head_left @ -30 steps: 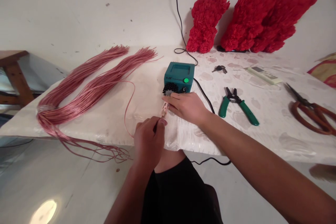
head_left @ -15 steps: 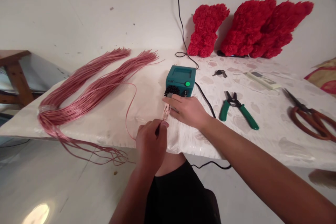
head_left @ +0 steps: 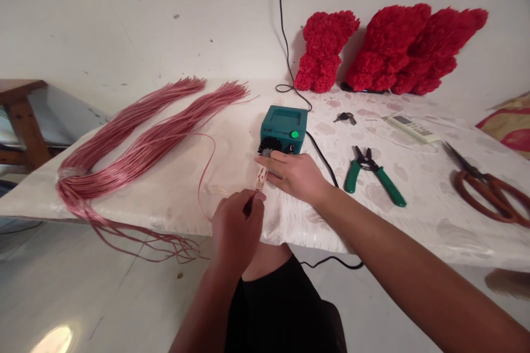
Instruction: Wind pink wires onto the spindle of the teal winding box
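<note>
My left hand (head_left: 239, 226) is closed in a pinch near the table's front edge, on a thin pink wire (head_left: 199, 192) that loops over from the bundle at the left. Just ahead of its fingertips is a small pale clip-like piece (head_left: 260, 177) with dark marks. Fingers of my right hand (head_left: 292, 174) are closed around that piece from the right and above. Beyond them stands a teal box-shaped machine (head_left: 284, 119) with a green button (head_left: 294, 134) and a black studded part (head_left: 270, 145) on its front. My right fingertips are close to the studded part; whether they touch is unclear.
Tied pink wires (head_left: 141, 168) lie at left, some hanging over the edge. At right are green-handled wire strippers (head_left: 375, 174), scissors (head_left: 488, 187), keys (head_left: 345, 118) and a remote control (head_left: 414, 129). Red flower bunches (head_left: 323, 49) stand behind. A black cord (head_left: 322, 157) runs beside the machine.
The view has shifted very slightly. Both hands keep nearly the same position at the pale piece, and the other things lie as before.
</note>
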Action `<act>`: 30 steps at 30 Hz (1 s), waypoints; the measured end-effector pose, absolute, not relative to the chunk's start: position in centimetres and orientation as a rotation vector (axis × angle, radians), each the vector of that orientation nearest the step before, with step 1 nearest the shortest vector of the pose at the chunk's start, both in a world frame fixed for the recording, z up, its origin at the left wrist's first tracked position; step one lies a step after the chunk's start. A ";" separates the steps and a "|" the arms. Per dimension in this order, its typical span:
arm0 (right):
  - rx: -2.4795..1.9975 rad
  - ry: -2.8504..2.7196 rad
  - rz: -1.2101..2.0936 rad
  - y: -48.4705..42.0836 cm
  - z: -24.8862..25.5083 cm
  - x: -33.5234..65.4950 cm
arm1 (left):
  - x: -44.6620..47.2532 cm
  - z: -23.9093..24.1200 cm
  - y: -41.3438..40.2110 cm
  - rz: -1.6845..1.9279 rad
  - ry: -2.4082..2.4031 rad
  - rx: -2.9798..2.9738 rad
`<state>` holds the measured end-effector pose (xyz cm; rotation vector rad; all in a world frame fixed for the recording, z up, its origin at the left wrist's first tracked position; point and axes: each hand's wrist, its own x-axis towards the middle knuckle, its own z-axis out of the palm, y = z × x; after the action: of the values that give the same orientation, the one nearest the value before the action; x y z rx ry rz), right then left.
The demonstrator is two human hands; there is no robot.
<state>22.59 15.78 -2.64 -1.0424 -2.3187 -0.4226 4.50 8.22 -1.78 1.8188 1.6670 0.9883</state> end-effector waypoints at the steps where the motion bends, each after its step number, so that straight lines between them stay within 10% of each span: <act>1: -1.040 -2.321 -0.419 15.8 -2.6 22.6 | 4.5 -1.8 8.2 0.990 1.667 1.816; 30: -1.526 -1.611 0.181 17.9 -1.3 25.8 | 3.9 -0.5 8.6 0.855 1.646 1.995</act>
<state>25.79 17.86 -1.29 -1.5258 -1.6109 0.1810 3.85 8.55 -0.48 1.9945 1.6458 0.8547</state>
